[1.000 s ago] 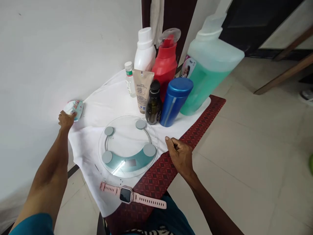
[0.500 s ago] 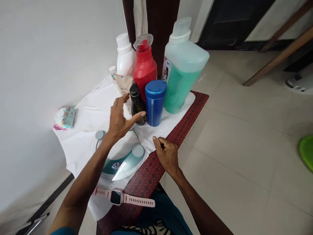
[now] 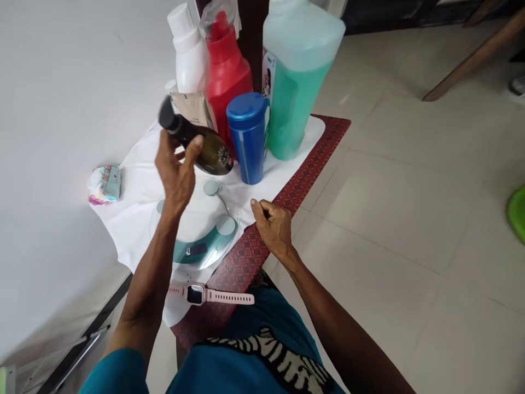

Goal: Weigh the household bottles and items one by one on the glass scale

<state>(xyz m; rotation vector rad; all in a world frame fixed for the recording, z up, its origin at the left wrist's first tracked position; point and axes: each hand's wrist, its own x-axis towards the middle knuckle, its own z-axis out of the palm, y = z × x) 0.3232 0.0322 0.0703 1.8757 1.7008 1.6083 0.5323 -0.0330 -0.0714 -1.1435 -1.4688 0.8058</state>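
Observation:
My left hand (image 3: 179, 174) grips a dark pump bottle (image 3: 209, 152) by its neck. The bottle is tilted, its black pump toward the upper left, above the far side of a round glass scale (image 3: 205, 253). Dark characters partly show on the scale's display. My right hand (image 3: 274, 225) is curled into a fist at the table's red patterned edge; whether anything is inside cannot be made out. Right of the pump bottle stands a blue lidded tumbler (image 3: 248, 142). A pink-strapped smartwatch (image 3: 196, 294) lies at the near edge.
Behind stand a red bottle (image 3: 228, 74), a white bottle (image 3: 189, 63), a beige tube (image 3: 192, 109) and a large bottle of green liquid (image 3: 296, 93). A wipes pack (image 3: 107, 185) lies left, by the wall. A wooden leg (image 3: 463, 64) stands on the floor at right.
My left hand has closed on the pump bottle, lifted it from beside the tumbler and tilted it leftward. The scale's displayed digits have changed. My right hand stays in a fist; the view has shifted.

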